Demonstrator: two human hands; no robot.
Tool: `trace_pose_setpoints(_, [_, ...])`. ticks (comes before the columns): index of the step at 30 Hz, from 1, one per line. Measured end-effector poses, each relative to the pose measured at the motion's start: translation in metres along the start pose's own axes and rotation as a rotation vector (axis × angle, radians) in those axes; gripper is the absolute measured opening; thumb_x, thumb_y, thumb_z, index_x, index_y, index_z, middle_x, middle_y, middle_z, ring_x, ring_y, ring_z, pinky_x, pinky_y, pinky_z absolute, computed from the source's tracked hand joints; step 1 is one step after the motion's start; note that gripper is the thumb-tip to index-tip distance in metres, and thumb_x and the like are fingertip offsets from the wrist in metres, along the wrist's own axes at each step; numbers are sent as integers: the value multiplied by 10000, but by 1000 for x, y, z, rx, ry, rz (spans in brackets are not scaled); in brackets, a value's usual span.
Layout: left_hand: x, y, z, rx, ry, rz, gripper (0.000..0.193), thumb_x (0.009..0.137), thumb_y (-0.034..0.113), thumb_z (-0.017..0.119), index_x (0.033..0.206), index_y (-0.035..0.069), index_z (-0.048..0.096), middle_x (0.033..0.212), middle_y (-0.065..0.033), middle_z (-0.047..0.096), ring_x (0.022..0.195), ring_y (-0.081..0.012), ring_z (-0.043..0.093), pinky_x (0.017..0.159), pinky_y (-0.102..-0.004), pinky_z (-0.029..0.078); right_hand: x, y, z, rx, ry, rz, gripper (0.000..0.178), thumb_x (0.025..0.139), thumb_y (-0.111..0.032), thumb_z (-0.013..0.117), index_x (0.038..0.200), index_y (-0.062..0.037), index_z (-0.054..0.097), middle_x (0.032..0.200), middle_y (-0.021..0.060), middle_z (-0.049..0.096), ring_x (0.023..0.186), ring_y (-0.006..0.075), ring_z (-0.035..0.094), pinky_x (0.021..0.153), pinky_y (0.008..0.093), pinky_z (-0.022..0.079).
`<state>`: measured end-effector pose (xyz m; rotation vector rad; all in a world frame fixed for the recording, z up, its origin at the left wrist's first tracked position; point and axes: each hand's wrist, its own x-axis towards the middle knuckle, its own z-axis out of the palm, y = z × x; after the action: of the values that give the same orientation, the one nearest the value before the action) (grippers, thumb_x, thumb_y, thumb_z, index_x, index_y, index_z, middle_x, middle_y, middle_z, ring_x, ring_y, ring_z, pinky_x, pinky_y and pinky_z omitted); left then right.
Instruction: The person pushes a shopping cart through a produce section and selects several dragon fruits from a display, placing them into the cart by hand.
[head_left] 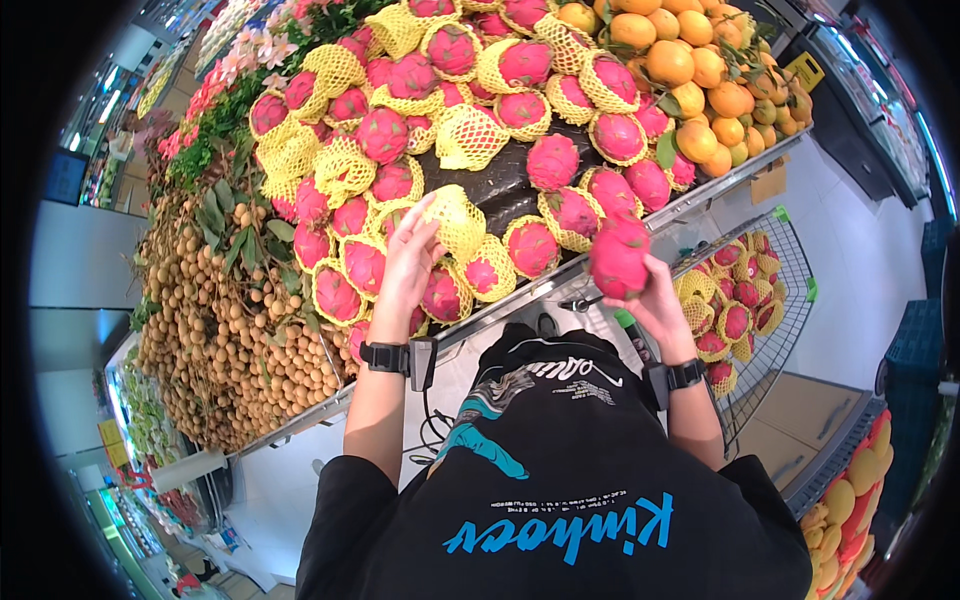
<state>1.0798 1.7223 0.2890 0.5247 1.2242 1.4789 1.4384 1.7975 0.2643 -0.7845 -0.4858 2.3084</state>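
Note:
My right hand (658, 308) grips a bare pink dragon fruit (620, 256), raised over the front edge of the display stand. Between the fingers and thumb of my left hand (408, 250) is a yellow foam net sleeve (459, 222), which looks empty. Around and behind it lie many dragon fruits, most in yellow nets, such as a netted dragon fruit (532, 247) between my hands. Another bare dragon fruit (553, 162) rests beside a black patch of the display (490, 180) that shows through the pile. Loose crumpled foam nets (470, 137) lie on top of the heap.
Longans (235, 315) fill the left side of the stand, with pink flowers (250, 50) behind them. Oranges (690, 70) are heaped at the far right. A wire shopping cart (785, 310) with netted dragon fruits stands to my right. Mangoes (845, 505) lie at the lower right.

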Motion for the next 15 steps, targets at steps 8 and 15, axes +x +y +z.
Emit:
trace_pose_setpoints(8, [-53, 16, -14, -390, -174, -139, 898, 870, 764, 396, 1461, 89, 359, 1450, -120, 457, 1251, -313, 530, 908, -498, 536, 73, 38, 185, -1524, -538, -824, 753, 706, -299, 835, 1331, -66, 486, 1235, 187, 544, 1167, 329, 514, 980, 422, 460])
trace_pose_setpoints(15, [-79, 36, -104, -531, 144, -114, 749, 860, 556, 546, 1450, 133, 362, 1464, -135, 422, 1320, -369, 447, 1016, -652, 411, 100, 118, 230, -1293, -527, -786, 854, 695, -300, 858, 1383, -61, 413, 1349, 179, 422, 1253, 339, 454, 1054, 415, 399])
